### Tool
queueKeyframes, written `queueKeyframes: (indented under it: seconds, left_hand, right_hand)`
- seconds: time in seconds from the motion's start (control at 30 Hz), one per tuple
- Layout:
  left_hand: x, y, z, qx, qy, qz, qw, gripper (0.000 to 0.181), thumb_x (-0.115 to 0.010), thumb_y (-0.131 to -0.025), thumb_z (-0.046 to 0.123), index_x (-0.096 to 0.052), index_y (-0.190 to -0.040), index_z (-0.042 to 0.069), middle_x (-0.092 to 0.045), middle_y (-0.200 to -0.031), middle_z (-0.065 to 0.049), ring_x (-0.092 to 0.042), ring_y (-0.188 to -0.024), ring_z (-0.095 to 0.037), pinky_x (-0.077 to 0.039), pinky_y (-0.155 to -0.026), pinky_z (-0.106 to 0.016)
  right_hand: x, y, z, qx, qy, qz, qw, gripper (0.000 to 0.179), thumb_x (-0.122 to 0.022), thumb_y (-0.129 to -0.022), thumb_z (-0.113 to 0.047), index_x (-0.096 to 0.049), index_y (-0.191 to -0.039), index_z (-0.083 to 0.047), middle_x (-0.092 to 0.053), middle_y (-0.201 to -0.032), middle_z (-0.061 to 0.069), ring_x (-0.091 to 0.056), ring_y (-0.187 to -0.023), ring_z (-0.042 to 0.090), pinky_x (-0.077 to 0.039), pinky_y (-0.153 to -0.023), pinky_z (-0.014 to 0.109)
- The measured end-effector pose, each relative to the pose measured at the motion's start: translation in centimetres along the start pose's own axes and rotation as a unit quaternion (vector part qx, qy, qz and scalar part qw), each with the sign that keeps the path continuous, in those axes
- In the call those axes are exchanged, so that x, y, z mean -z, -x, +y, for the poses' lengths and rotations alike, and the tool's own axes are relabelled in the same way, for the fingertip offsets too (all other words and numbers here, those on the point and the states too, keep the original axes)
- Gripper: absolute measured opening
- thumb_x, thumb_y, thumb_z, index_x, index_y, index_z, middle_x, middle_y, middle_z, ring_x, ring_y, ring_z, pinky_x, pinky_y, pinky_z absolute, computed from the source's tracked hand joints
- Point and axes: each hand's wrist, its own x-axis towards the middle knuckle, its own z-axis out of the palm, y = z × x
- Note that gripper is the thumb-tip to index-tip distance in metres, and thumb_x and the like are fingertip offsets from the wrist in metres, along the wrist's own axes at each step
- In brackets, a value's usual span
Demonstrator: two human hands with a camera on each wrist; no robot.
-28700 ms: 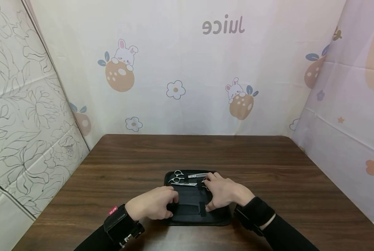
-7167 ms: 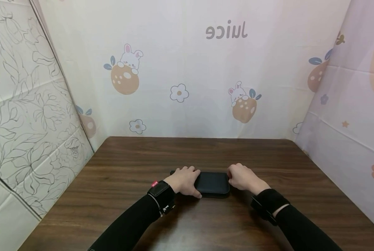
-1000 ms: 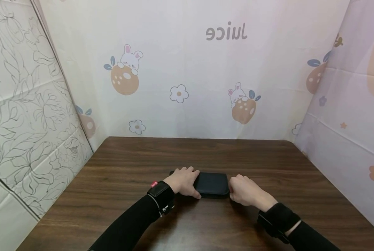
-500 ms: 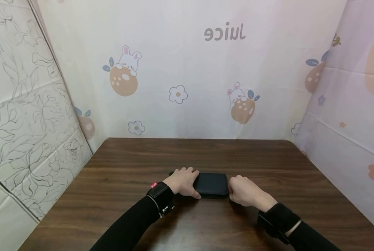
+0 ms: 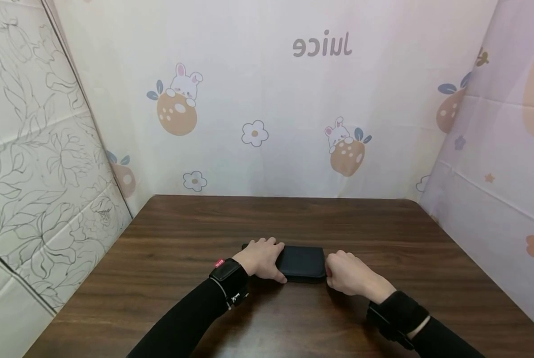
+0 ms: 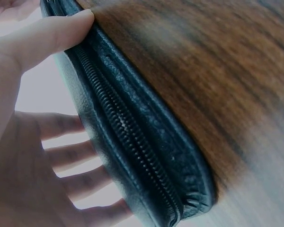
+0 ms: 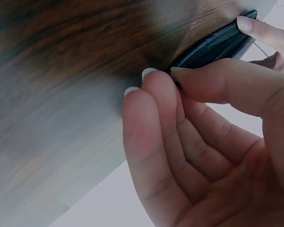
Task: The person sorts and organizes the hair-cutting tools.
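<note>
A flat black zip case (image 5: 302, 262) lies folded on the table, smooth-topped with rounded corners. My left hand (image 5: 261, 258) holds its left part, fingers spread over the top and thumb at the near edge. In the left wrist view that thumb (image 6: 68, 30) presses on the narrow side, where zipper teeth (image 6: 125, 123) run lengthwise. At the case's right end is my right hand (image 5: 354, 273), its fingers curled. The right wrist view has thumb and fingertips pinched together at the case's corner (image 7: 189, 59); the zipper pull is hidden between them.
The wood-grain table (image 5: 204, 219) extends on all sides of the case. Behind it hangs a pale printed curtain (image 5: 258, 89), with another patterned sheet (image 5: 47, 164) on the left. Both wrists wear black bands, one with a red tag (image 5: 220, 262).
Long before, the case lay open with scissors inside; it is now folded over. Since several seconds ago, my right hand has come nearer along the right end. Over the last second, little differs.
</note>
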Motion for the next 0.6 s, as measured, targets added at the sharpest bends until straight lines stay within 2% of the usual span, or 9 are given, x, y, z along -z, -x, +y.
queueKeyframes:
  seconds: [0.6]
  left_hand:
    - [0.01, -0.23, -0.07, -0.001, -0.001, -0.001, 1.0, 0.092, -0.077, -0.081, 0.062, -0.043, -0.155, 0.018, -0.047, -0.151, -0.006, -0.048, -0.134, -0.028, -0.041, -0.106, -0.05]
  right_hand:
    - [-0.06, 0.22, -0.15, 0.011, 0.002, 0.003, 0.9999, 0.024, -0.069, -0.083, 0.003, -0.062, -0.067, -0.013, -0.053, -0.061, -0.003, -0.049, -0.051, 0.011, -0.042, -0.051, 0.03]
